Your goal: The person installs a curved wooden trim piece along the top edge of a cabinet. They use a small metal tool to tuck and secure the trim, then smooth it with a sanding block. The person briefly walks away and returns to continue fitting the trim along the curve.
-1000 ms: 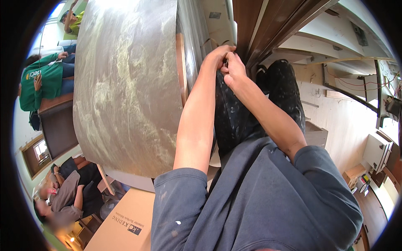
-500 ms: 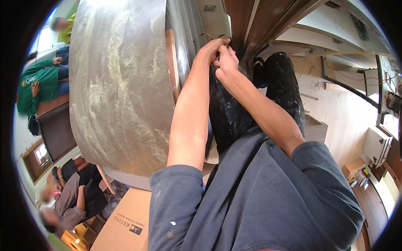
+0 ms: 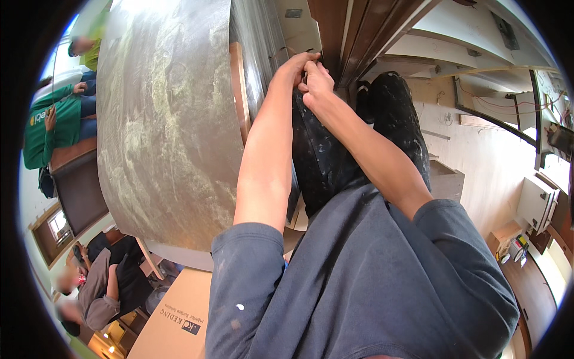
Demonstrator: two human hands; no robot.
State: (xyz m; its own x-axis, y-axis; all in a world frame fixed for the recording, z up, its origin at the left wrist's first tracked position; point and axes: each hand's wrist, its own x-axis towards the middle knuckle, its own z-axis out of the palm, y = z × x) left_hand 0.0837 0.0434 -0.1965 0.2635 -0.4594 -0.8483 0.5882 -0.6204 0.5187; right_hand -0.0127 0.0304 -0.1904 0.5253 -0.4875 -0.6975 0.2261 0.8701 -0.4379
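Observation:
My left hand (image 3: 294,66) and my right hand (image 3: 317,82) meet at the far centre, beyond my bent knees. The fingers of both are closed and pressed together around one spot. A small dark bit shows between them, too covered to name. To their left stands a big dark grey panel (image 3: 167,119) with pale, chalky smears over its face. A silvery sheet surface (image 3: 258,42) runs between this panel and my left hand. Just right of my fingertips rise dark brown grooved boards (image 3: 365,36). A thin dark loop of wire or strap shows by my left hand.
A cardboard box (image 3: 170,317) stands at the lower left. Several people sit or stand at the left, one in a green top (image 3: 63,128). Pale shelf-like boards (image 3: 466,36) reach across the upper right. A white box-like unit (image 3: 537,203) and red cables lie farther right.
The whole view has shifted slightly, so my hands and the panel appear a little farther left. Both hands stay together at the same spot by the brown boards.

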